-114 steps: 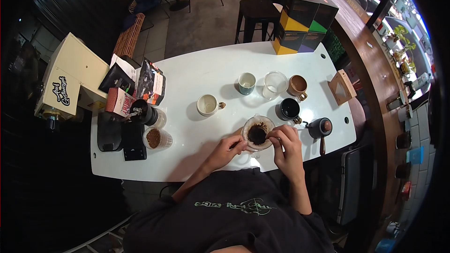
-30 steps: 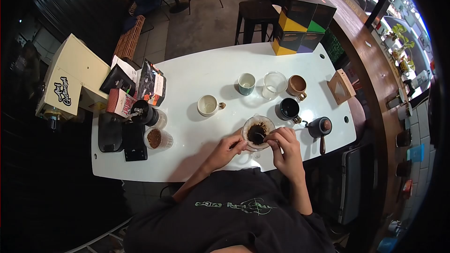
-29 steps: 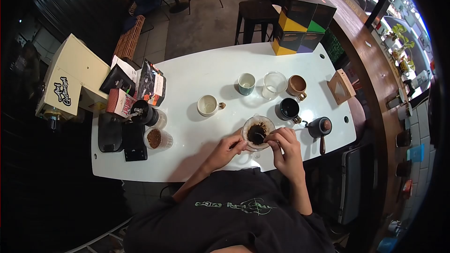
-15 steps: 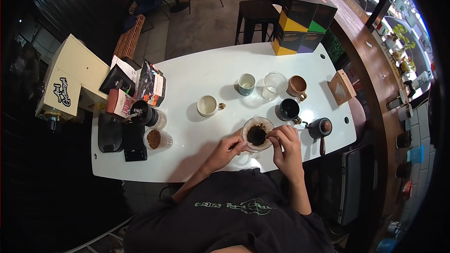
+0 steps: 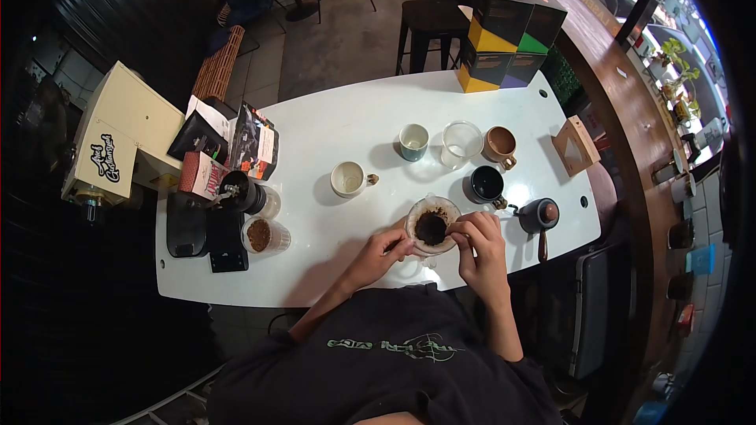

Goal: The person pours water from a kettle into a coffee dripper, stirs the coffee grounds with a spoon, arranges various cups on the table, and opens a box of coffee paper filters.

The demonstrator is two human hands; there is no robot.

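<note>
A paper coffee filter [image 5: 446,209] with dark wet grounds [image 5: 431,228] inside it sits in a clear dripper at the table's near edge. My left hand [image 5: 381,256] pinches the filter's left rim between thumb and fingers. At the right rim, my right hand [image 5: 479,250] has its fingertips closed on the paper, the other fingers curled. What stands beneath the dripper is mostly hidden. A black mug [image 5: 486,183] is just beyond my right hand, and a dark gooseneck kettle [image 5: 539,216] with a wooden handle stands to its right.
Beyond the filter are a cream mug [image 5: 348,179], a teal-and-white cup [image 5: 413,142], a clear plastic cup [image 5: 461,144] and a brown mug [image 5: 500,145]. At left stand a grinder [image 5: 118,138], coffee bags [image 5: 256,142] and a cup of brown grounds [image 5: 264,235]. Boxes [image 5: 512,39] are stacked at the far edge.
The view has shifted very slightly. Both hands stay at the filter's rim with hardly any movement.
</note>
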